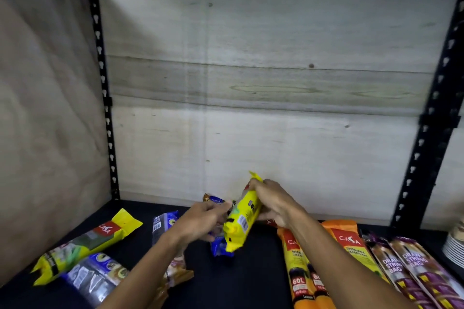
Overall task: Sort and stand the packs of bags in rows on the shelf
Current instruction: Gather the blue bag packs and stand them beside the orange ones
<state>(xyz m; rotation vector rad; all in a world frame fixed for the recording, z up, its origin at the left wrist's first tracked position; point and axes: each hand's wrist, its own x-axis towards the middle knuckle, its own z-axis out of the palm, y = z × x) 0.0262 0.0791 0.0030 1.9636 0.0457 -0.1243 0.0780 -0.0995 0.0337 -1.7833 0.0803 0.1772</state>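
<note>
Light falls brightest on the upper left of the back wall (263, 45), fading to dim toward the dark shelf (251, 276). Wide-angle distortion bows the posts (437, 108) beside the wall. The whole frame is slightly soft; pack lettering below the wall smears.

Glossy plastic yellow pack (240, 221), matt dark shelf (251, 271), rough wooden back panel (276, 57)

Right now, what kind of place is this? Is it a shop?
Probably a shop's stockroom or storage corner. A black metal rack with a dark shelf holds many sealed garbage-bag packs, several of them alike, and the hands are sorting a yellow pack.
</note>
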